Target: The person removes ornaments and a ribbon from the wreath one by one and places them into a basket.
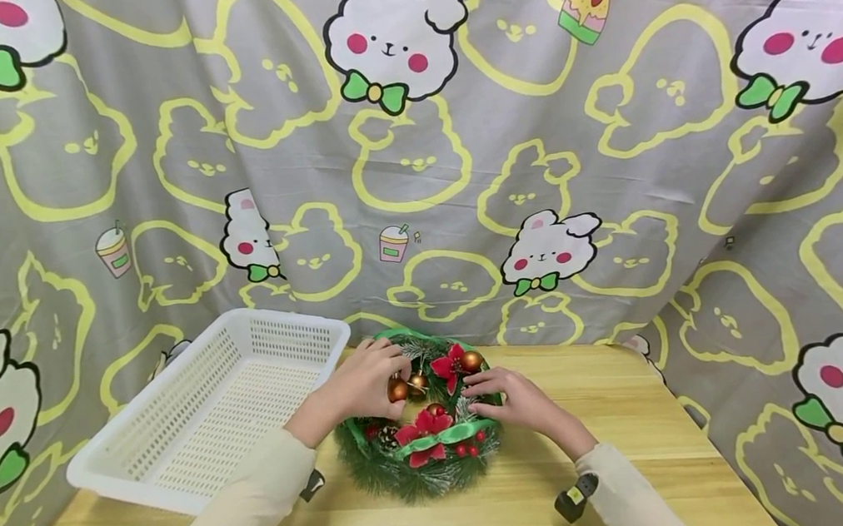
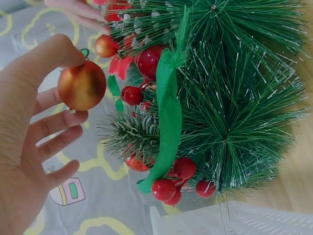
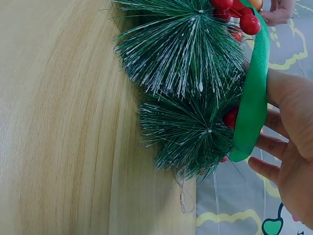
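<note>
A round green wreath of frosted needles lies on the table, trimmed with red poinsettias, red berries, baubles and a green ribbon. Over its left part, my left hand pinches a golden-orange bauble between thumb and fingers. A second similar bauble is beside it in the head view. My right hand rests at the wreath's right side with fingers spread and only slightly bent. In the right wrist view the ribbon and needles hide part of its thumb and fingertips.
A white perforated plastic basket stands left of the wreath, close to my left forearm. The wooden table extends to the right and front. A grey curtain with cartoon rabbits hangs behind and at both sides.
</note>
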A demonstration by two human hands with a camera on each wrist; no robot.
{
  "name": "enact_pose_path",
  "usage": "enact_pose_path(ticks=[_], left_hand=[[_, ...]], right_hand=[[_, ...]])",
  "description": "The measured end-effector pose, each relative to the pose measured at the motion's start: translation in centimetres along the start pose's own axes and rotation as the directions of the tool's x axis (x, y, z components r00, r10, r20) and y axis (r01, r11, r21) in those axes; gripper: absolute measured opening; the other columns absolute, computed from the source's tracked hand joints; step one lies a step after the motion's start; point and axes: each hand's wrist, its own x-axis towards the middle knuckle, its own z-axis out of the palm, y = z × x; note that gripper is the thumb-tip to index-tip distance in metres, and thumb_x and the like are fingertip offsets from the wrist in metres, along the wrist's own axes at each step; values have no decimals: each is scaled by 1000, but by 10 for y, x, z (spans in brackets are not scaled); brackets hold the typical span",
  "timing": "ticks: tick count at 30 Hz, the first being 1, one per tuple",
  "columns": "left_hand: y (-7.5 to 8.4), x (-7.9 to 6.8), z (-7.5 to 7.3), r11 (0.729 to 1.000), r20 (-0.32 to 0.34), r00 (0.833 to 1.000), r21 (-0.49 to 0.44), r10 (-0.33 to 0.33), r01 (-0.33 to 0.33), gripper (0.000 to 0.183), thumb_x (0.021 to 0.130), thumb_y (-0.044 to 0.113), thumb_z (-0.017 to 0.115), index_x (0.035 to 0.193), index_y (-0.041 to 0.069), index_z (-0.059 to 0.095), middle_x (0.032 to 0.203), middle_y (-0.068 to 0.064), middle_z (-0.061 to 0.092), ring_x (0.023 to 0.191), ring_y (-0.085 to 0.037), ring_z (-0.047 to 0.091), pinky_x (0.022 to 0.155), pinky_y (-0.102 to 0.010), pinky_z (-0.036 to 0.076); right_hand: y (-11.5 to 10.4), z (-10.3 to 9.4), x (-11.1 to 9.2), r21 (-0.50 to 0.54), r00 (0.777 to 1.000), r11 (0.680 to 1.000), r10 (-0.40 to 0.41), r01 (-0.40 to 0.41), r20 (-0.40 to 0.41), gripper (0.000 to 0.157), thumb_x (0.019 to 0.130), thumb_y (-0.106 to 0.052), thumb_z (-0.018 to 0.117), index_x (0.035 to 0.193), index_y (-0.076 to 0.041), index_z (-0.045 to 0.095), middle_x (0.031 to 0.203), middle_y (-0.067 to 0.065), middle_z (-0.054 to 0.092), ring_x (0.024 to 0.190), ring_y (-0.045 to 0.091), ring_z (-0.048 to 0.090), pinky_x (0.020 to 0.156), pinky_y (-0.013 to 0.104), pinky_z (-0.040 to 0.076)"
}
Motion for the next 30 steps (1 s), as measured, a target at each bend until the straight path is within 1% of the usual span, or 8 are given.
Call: enact_pose_path(ticks=[6,11,14,18,21,26,28,30], left_hand=[[-5,4,2,1000,-50,999,-6,-4,4,23,76,32,80,90,21,64,91,6,60,88,-17,47,84,-41,41],[-10,7,4,1000,-69,998,-8,1,-2,23,77,32,79,92,21,66,92,5,61,88,-18,48,87,-44,43],[-13,9,3,1000,-91,996,-13,9,-10,24,75,30,81,91,21,66,92,4,62,90,-20,50,87,-45,44],[-18,11,-2,1000,-123,992,0,17,-17,24,73,29,82,90,21,67,92,3,64,94,-23,55,89,-47,46],[-23,13,-7,1000,-132,991,13,11,-9,24,72,29,82,88,20,67,93,3,65,95,-24,57,91,-49,47],[-34,14,-17,999,-115,993,2,-41,41,23,74,29,82,89,20,67,92,3,62,91,-22,51,91,-49,45],[-40,14,-21,998,-124,991,-2,-56,56,23,74,28,83,90,19,67,91,3,61,90,-22,50,91,-49,45],[-46,13,-25,998,-149,987,-3,-63,63,24,73,27,83,90,19,68,91,2,62,90,-22,51,92,-51,45]], right_hand=[[0,0,0,-15,1000,1000,-8,8,-2,28,94,-27,73,120,-15,77,134,9,69,122,30,63,100,51,52],[0,0,0,-15,1000,1000,-17,17,-5,28,94,-26,74,119,-14,77,133,9,69,121,30,64,99,51,52],[1,1,0,-13,1000,1000,-15,14,-6,28,94,-26,74,119,-14,77,134,9,69,121,30,64,99,51,52],[1,1,-1,-12,1000,1000,-8,8,-12,28,94,-26,73,119,-15,77,134,9,68,123,31,63,100,51,52],[1,1,-1,-7,1000,1000,-5,5,-19,28,94,-26,73,119,-15,77,135,8,68,123,31,63,100,51,52],[1,3,-1,3,1000,1000,5,-5,-17,27,95,-27,73,120,-17,77,135,6,68,124,29,63,100,50,52],[1,4,-1,6,1000,1000,9,-9,-15,27,95,-27,73,120,-17,77,135,6,68,124,29,62,100,50,52],[1,4,-2,12,1000,1000,12,-11,-17,27,95,-27,73,120,-16,77,135,6,68,124,29,63,99,50,52]])
